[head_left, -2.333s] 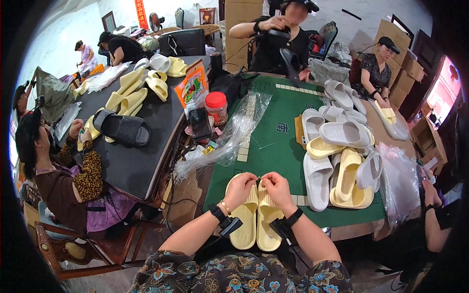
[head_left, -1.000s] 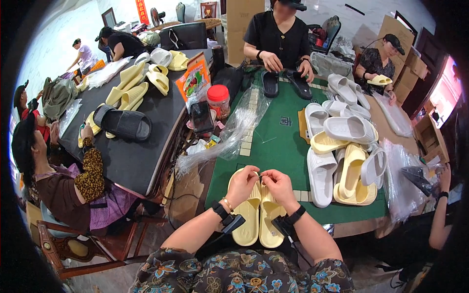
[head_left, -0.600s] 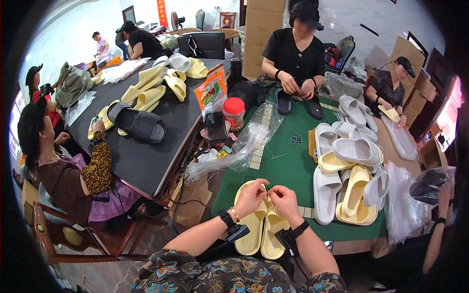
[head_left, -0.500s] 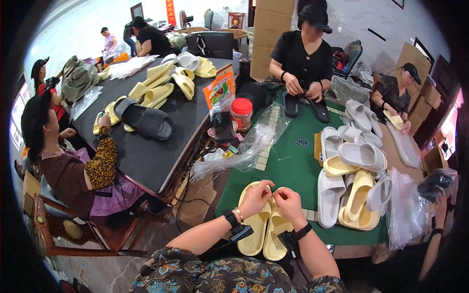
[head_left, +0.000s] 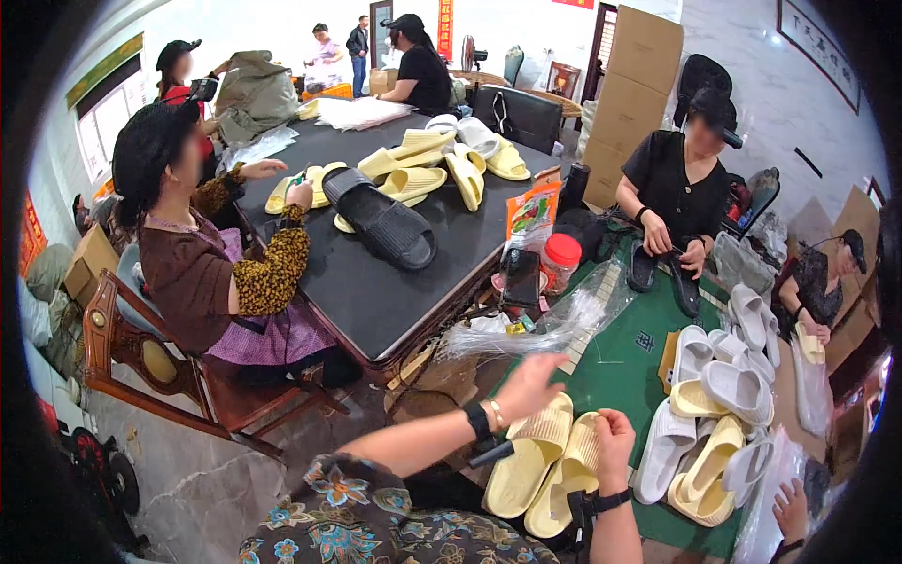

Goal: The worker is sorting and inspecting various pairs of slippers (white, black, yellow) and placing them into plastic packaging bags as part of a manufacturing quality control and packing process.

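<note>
Two pale-yellow, ribbed plastic slippers are lying side by side at the near edge of the green cloth-topped table, seemingly paired but unfinished. Over that table's near-left part, the left hand is hovering, loosely open and apparently empty; the right hand is curling at one toe, its hold impossible to tell. On the table's right, heaped grey and yellow slippers are seemingly remaining

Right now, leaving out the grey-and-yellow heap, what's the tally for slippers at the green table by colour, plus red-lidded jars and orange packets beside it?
Yellow slippers: 2
Black slippers: 2
Red-lidded jar: 1
Orange packet: 1
Total: 6
</note>
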Demonstrator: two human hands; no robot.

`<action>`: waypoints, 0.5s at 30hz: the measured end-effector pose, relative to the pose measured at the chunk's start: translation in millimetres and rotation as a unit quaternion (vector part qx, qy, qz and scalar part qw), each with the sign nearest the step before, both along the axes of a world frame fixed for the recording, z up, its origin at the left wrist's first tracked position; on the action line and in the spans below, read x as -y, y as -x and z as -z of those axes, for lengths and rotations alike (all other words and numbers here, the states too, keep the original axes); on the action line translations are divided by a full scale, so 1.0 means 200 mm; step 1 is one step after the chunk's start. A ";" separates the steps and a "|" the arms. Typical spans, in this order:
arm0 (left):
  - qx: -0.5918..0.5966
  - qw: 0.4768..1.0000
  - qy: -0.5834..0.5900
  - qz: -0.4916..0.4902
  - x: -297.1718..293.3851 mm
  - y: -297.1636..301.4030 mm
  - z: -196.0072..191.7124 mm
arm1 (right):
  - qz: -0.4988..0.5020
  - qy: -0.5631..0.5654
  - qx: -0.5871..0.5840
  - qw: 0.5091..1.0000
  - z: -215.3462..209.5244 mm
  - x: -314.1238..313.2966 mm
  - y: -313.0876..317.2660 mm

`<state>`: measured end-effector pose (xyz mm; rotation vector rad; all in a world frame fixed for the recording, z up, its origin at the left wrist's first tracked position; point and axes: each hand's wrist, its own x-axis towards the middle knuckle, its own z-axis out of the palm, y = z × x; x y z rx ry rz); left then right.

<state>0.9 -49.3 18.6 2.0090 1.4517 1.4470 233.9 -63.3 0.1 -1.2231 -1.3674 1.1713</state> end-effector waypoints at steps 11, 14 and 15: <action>-0.201 0.903 -0.024 -0.378 -0.17 1.32 -0.47 | -0.005 -0.057 0.343 0.938 -0.07 0.45 -0.32; -0.177 0.904 0.027 -0.389 -0.19 1.52 -0.40 | -0.008 0.002 0.382 0.924 -0.10 0.50 -0.22; -0.164 0.912 0.018 -0.376 -0.19 1.72 -0.33 | 0.006 0.024 0.389 0.921 -0.09 0.49 -0.17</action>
